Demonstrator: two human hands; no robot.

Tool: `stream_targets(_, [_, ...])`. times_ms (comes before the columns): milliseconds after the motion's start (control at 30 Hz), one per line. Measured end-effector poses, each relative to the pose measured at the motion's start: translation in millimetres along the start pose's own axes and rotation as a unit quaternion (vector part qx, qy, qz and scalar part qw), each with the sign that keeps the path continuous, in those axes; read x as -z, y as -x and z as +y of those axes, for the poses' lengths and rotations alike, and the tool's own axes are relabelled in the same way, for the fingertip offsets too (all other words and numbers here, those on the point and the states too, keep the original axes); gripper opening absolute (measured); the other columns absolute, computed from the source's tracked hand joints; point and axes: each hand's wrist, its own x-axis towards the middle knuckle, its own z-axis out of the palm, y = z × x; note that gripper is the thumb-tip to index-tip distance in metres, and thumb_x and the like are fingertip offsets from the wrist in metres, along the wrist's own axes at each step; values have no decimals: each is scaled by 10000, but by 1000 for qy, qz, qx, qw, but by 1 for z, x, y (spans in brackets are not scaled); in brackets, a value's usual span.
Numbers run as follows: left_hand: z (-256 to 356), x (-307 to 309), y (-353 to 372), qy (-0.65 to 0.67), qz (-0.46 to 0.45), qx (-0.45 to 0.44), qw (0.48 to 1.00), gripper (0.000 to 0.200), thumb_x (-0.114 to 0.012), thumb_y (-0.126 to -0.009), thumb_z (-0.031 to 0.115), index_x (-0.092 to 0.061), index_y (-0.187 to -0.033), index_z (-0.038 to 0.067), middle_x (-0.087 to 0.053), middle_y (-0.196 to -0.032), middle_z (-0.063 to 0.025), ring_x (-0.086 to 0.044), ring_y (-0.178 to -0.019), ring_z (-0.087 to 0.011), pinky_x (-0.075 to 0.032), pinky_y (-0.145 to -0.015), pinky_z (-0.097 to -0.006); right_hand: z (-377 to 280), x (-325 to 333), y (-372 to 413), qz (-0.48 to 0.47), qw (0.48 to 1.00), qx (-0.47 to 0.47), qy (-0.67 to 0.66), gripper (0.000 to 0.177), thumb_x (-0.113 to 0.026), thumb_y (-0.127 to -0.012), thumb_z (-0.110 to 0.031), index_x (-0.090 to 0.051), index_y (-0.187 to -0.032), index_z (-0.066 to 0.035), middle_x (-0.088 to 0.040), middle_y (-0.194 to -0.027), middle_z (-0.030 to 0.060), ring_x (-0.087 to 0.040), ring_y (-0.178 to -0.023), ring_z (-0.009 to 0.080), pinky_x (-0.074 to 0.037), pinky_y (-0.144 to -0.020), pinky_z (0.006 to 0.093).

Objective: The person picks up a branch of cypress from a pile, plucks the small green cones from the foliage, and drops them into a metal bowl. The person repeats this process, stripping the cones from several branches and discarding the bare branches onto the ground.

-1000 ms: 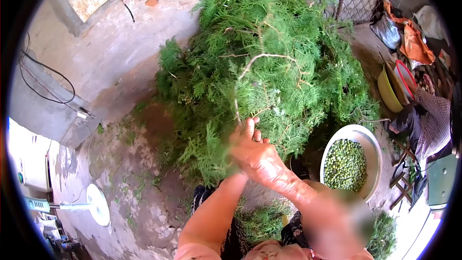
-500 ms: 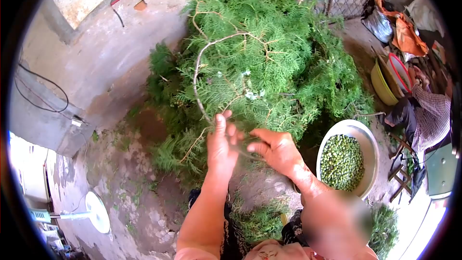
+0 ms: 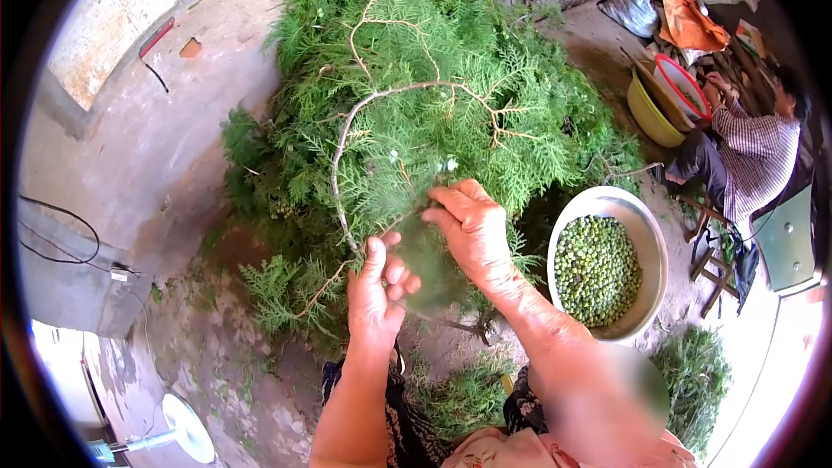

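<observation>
Two hands on one cypress-looking branch (image 3: 340,156): way over at the lower left a white round stand (image 3: 189,427) sits on the concrete ground (image 3: 165,147). Next, the left hand (image 3: 374,290) has its fingers wrapped tight around the bare lower stem, holding it up over the big green pile (image 3: 485,61). The right hand (image 3: 472,225) is just beside it, fingertips pinched together on the branch's foliage. Further right a metal bowl (image 3: 640,218) of green berries (image 3: 596,269) stands at the pile's right edge, and another person (image 3: 754,152) sits beyond it.

Head cam — fwd & down, close over branch (image 3: 336,175)
</observation>
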Motion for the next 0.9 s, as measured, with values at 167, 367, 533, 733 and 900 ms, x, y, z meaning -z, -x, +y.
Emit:
stream_targets(167, [-4,5,0,-4,-1,26,1000,442,-630,-796,418,-556,-992,28,-375,-536,47,-317,-456,-74,-397,-470,-239,8,9,-13,40,958,-199,-201,127,-648,-792,-94,-638,-910,-50,-576,-644,39,-537,-567,139,-422,-510,246])
stream_targets(367, [-2,3,2,-8,-7,14,1000,404,-624,-822,379,-557,-985,15,-385,-525,34,-313,-432,-86,-391,-462,-268,-5,33,-29,42,773,-334,-538,93,-590,-865,-151,-593,-811,-75,-573,-631,-4,-465,-455,72,-358,-408,202])
stream_targets(533, [-2,1,4,-96,-8,6,995,393,-580,-858,377,-530,-989,10,-389,-527,20,-310,-414,-84,-346,-489,-276,10,38,-26,-12,780,-317,-540,141,-632,-842,-191,-588,-800,-64,-582,-691,51,-454,-445,79,-306,-361,194])
stream_targets(733, [-5,8,3,-137,-37,-6,990,362,-602,-861,299,-573,-972,-44,-443,-516,1,-341,-387,-91,-385,-437,-284,13,48,-32,-47,901,-296,-314,138,-588,-860,-134,-643,-957,-52,-564,-662,-6,-423,-458,38,-306,-386,177])
stream_targets(900, [-3,9,3,-162,-56,1,985,363,-597,-853,347,-567,-939,-4,-429,-509,9,-339,-385,-90,-356,-447,-290,31,52,-31,-74,968,-208,-121,178,-572,-820,-90,-650,-969,-32,-630,-803,65,-528,-653,130,-413,-608,244])
